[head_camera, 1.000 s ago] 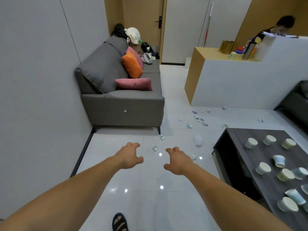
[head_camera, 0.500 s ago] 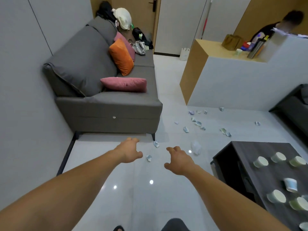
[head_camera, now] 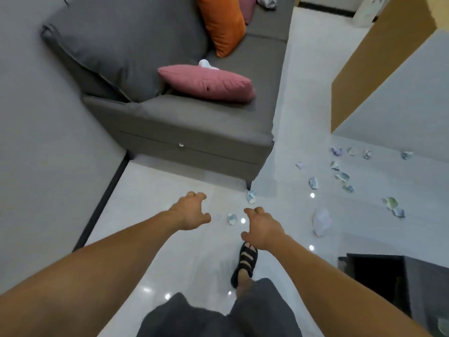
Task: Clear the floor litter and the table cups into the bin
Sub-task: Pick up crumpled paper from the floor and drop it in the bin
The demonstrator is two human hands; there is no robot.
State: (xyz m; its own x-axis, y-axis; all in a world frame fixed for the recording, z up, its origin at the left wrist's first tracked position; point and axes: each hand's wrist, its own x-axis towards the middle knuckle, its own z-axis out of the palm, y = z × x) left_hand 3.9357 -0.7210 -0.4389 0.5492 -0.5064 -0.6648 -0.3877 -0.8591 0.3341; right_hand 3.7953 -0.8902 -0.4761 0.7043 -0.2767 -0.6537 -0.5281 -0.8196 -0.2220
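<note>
The floor litter (head_camera: 342, 176) is a scatter of small crumpled paper scraps, pale blue, white and green, lying on glossy white tiles. The nearest scrap (head_camera: 232, 218) lies on the floor and shows between the two outstretched hands. A second scrap (head_camera: 251, 197) sits just beside the sofa's front leg. A larger white wad (head_camera: 321, 222) lies further right, and the thickest cluster spreads beyond it toward the foot of the counter (head_camera: 388, 98).

The left hand (head_camera: 192, 211) and right hand (head_camera: 262, 227) both reach forward over the floor, fingers loosely curled and spread, holding nothing. The dark table (head_camera: 418, 276) shows only a corner at lower right, well apart from the nearest scrap. A black sandal (head_camera: 245, 263) is planted on the tiles under the right wrist.

The grey sofa (head_camera: 194, 132) stands against the wall with a pink cushion (head_camera: 209, 82) and an orange cushion (head_camera: 222, 25) on it. A small white crumpled thing (head_camera: 206, 64) rests behind the pink one.
</note>
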